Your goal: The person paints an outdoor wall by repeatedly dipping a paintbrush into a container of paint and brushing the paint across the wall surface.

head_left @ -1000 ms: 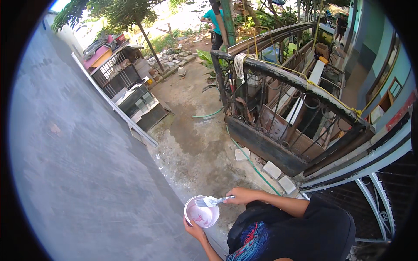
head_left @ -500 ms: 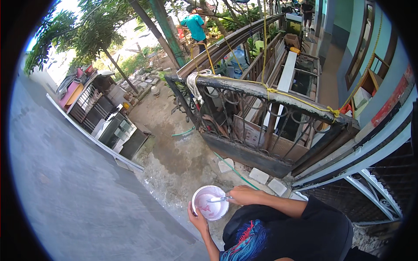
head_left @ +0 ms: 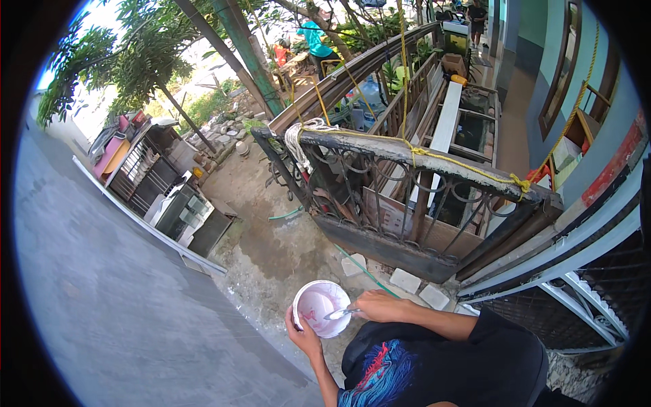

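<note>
A white tub (head_left: 319, 287) is held in front of my body, its mouth tilted up toward me. Pinkish-red smears mark its pale inside. My left hand (head_left: 305, 337) is closed on the tub's near left side, the thumb at the rim and the other fingers round the outer wall. Over the right rim, my right hand (head_left: 377, 305) is closed round the handle of a slim metal tool (head_left: 336, 315) with a rounded, spoon-like end. That end lies inside the tub; whether it touches the wall I cannot tell.
A grey wall (head_left: 156, 292) rises close on the left. Ahead stands a dark metal gate (head_left: 386, 241) with yellow rope (head_left: 468, 167) along its top. Pale stone blocks (head_left: 405, 279) and a green hose (head_left: 366, 270) lie at its foot. A person in teal (head_left: 316, 39) is far off.
The tub and both hands have shifted slightly left and up in the picture. The tool's end now points lower inside the tub. The far person in teal has bent over.
</note>
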`<state>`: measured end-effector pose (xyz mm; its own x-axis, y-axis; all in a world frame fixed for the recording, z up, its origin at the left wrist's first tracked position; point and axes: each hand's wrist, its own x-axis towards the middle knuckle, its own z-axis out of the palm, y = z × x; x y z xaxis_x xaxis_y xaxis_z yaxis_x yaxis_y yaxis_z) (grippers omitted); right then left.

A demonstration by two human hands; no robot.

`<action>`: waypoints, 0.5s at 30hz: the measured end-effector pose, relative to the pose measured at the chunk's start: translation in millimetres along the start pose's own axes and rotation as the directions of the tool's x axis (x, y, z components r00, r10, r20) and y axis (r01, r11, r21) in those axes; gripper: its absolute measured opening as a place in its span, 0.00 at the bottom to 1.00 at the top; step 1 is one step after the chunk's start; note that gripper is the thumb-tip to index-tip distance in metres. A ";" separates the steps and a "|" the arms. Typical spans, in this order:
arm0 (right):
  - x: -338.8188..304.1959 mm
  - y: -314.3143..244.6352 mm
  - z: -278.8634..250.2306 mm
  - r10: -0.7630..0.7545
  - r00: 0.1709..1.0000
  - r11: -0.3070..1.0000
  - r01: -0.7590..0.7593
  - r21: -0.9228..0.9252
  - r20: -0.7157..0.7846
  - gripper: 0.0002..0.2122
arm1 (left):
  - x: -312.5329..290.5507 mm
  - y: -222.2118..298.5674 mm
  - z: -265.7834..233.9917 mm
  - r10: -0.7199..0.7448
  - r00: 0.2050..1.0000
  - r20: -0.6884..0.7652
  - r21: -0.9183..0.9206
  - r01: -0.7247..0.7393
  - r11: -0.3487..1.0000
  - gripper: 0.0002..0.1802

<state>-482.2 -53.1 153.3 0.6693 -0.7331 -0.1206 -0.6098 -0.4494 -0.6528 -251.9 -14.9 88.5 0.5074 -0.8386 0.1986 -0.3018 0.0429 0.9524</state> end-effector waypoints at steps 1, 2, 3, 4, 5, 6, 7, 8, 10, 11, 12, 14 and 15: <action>3.0 -1.8 1.1 -0.009 1.000 1.000 0.009 0.003 0.015 0.11 | -0.3 1.2 -3.2 0.004 0.999 -0.037 0.011 -0.004 1.000 0.17; 5.9 -3.2 1.7 -0.038 0.999 0.999 0.038 0.030 0.001 0.11 | -0.8 2.5 -6.3 0.008 0.997 -0.074 0.022 -0.007 1.000 0.17; 9.1 -4.4 2.4 -0.066 0.998 0.996 0.066 0.058 -0.012 0.11 | -1.8 4.0 -9.5 -0.001 0.996 -0.086 0.029 0.004 1.000 0.17; 12.2 -7.6 3.2 -0.074 0.997 0.996 0.074 0.057 -0.002 0.11 | -3.3 6.1 -13.4 0.014 0.992 -0.124 0.067 -0.005 0.998 0.17; 15.8 -11.1 4.3 -0.080 0.996 0.997 0.080 0.020 0.042 0.13 | -5.0 8.4 -17.2 0.028 0.987 -0.161 0.108 -0.011 0.994 0.17; 18.4 -14.1 5.7 -0.086 0.992 0.996 0.088 -0.016 0.088 0.16 | -6.6 11.9 -20.9 0.021 0.984 -0.174 0.111 -0.001 0.994 0.17; 21.3 -19.6 8.2 -0.104 0.988 0.994 0.107 -0.017 0.111 0.16 | -9.2 15.8 -28.2 0.044 0.977 -0.207 0.122 -0.019 0.992 0.17; 24.4 -24.0 9.7 -0.139 0.985 0.989 0.142 -0.030 0.102 0.16 | -9.9 18.7 -33.3 0.069 0.969 -0.237 0.133 -0.038 0.990 0.16; 30.6 -34.6 15.7 -0.204 0.970 0.977 0.211 -0.038 0.132 0.16 | -14.0 21.2 -48.7 0.065 0.949 -0.309 0.145 -0.020 0.989 0.16; 33.8 -39.3 19.1 -0.262 0.961 0.962 0.267 -0.052 0.088 0.16 | -17.2 22.1 -56.1 0.070 0.931 -0.359 0.152 -0.016 0.988 0.16; 37.0 -45.1 23.0 -0.325 0.945 0.943 0.327 -0.062 0.050 0.16 | -18.7 23.9 -63.5 0.070 0.912 -0.405 0.145 -0.012 0.989 0.16; 45.5 -64.2 21.1 -0.370 0.920 0.921 0.382 -0.079 0.130 0.16 | -22.9 27.7 -81.9 0.127 0.877 -0.464 0.206 -0.032 0.978 0.18; 51.5 -77.1 20.9 -0.380 0.912 0.911 0.398 -0.107 0.153 0.16 | -25.9 28.7 -92.0 0.137 0.855 -0.501 0.210 -0.034 0.977 0.18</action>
<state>-391.8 -45.5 181.8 0.9071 -0.4202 0.0240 -0.3352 -0.7557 -0.5626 -199.4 58.0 131.9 0.7963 -0.4388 0.4164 -0.4816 -0.0433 0.8753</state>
